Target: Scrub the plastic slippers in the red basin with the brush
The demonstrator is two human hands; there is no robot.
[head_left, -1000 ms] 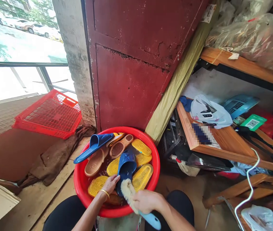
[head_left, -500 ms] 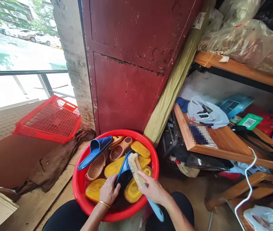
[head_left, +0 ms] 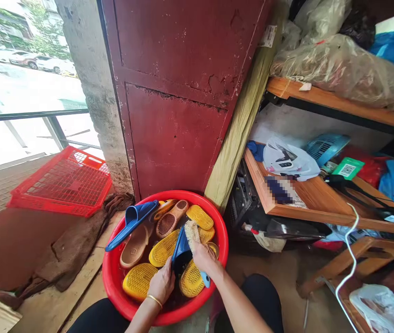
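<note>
My left hand is closed on the edge of a blue slipper, held tilted over the red basin. In my right hand is a scrub brush with pale bristles and a light blue handle; its bristles are against the slipper's blue strap. Much of the handle is hidden by my fingers. Around them in the basin lie several yellow-soled slippers, soles up, and brown clogs in dark water. Another blue slipper rests across the basin's left rim.
A red plastic crate stands at the left, near a brown cloth on the floor. Behind the basin is a dark red door. Wooden shelves with bags fill the right side, and a white cable hangs down there.
My right hand has moved up and left with the brush, its handle now mostly covered. The left hand still grips the slipper. The whole view has shifted slightly.
</note>
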